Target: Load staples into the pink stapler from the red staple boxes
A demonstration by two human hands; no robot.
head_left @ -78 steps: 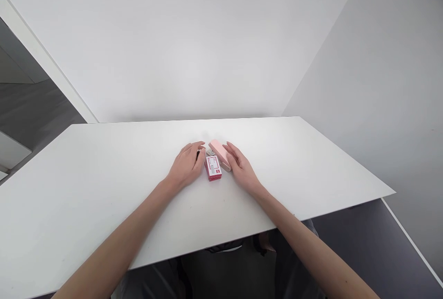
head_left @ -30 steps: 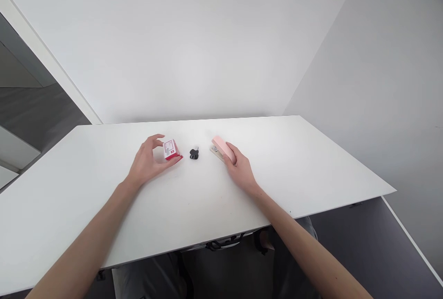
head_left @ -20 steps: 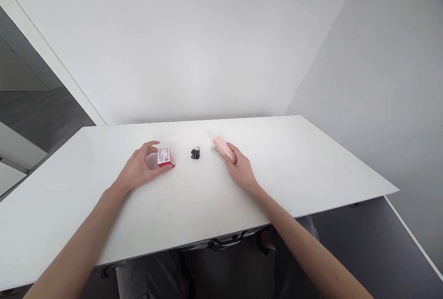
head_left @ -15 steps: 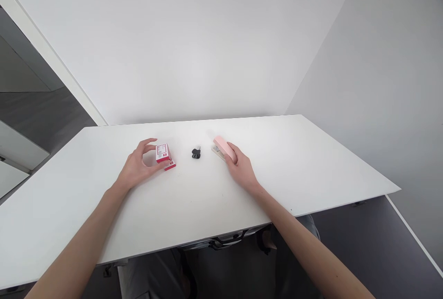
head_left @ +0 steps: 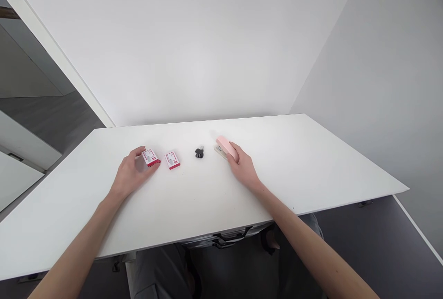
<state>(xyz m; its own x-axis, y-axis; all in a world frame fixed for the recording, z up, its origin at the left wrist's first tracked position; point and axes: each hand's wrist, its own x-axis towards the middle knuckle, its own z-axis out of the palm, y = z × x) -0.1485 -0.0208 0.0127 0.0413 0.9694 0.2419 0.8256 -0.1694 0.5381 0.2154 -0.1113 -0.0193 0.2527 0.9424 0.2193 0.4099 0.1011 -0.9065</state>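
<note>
My left hand [head_left: 133, 170] grips a small red-and-white box [head_left: 150, 157] between thumb and fingers, at or just above the tabletop. A second red-and-white box [head_left: 172, 160] of the same look lies flat just to its right. My right hand [head_left: 243, 166] is wrapped round a pink stapler [head_left: 227, 146], whose pale base shows under the raised top arm. Between the boxes and the stapler sits a small black object [head_left: 199, 152] with a light tip, perhaps a staple remover; its exact kind is hard to make out.
All of this is on a white table [head_left: 207, 197] that backs onto a white wall [head_left: 204, 50]. A grey wall [head_left: 391, 86] stands to the right. Below the front edge show my legs and a case with black handles [head_left: 232, 236].
My left hand has moved left with one box, off the other box, which it overlapped before. That second box now lies in full view. My right hand keeps its hold on the stapler.
</note>
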